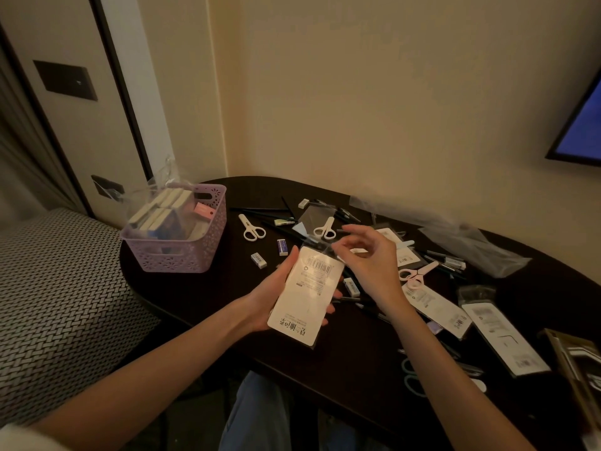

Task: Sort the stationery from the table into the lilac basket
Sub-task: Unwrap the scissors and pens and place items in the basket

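My left hand (273, 294) holds a white card package in a clear sleeve (304, 294) above the dark table (341, 362), its fingers curled under it. At the package's top edge, my right hand (367, 255) pinches the sleeve. The lilac basket (182, 255) stands at the table's far left with several boxes and a clear bag inside. Loose on the table lie white scissors (251, 227), a second white pair (326, 229), pink scissors (416, 275), small erasers (282, 247), dark pens (445, 258) and more flat packages (435, 307).
Crumpled clear plastic bags (474, 245) lie at the table's far right. A patterned upholstered seat (58, 288) sits left of the table. A screen (582, 125) hangs on the right wall. A box (575, 362) stands at the table's right edge.
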A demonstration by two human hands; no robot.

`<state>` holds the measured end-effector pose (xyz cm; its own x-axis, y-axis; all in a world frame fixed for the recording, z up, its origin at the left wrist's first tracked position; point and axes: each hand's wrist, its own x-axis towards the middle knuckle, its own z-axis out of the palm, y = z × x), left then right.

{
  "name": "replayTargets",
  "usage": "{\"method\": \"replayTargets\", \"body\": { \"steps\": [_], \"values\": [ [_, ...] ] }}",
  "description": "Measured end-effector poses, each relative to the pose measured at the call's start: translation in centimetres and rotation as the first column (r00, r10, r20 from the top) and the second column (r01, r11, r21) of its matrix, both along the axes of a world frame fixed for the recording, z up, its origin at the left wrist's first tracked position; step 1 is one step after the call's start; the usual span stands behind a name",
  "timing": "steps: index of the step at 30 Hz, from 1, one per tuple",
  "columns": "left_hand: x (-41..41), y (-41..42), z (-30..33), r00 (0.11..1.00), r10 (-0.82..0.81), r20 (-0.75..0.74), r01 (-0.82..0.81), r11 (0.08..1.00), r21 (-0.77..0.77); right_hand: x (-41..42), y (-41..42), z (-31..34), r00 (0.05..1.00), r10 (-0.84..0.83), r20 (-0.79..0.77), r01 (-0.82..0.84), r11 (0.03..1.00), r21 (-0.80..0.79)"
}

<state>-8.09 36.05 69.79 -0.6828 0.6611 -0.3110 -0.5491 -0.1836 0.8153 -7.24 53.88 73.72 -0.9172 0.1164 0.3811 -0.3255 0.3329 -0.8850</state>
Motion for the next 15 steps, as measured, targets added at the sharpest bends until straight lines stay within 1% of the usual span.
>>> {"method": "replayTargets", "body": {
  "steps": [2,5,11,15],
  "values": [
    [0.1,0.0,0.0,1.000,-0.015,0.016,0.015,1.000,0.009,-0.1,0.1,0.2,0.999,-0.002,0.047,0.001,1.000,0.021],
    [0.3,0.0,0.2,0.998,-0.034,0.045,0.033,0.999,0.004,-0.1,0.1,0.2,0.993,0.051,0.107,-0.055,0.998,0.038],
    [1.1,0.0,0.6,0.999,-0.028,0.039,0.031,0.997,-0.074,0.0,0.0,-0.2,0.997,0.030,0.070,-0.037,0.994,0.106],
    [1.1,0.1,0.6,0.998,0.032,0.059,-0.025,0.993,-0.112,0.2,-0.1,-0.4,0.999,0.042,0.031,-0.047,0.984,0.171]
  ]
}}
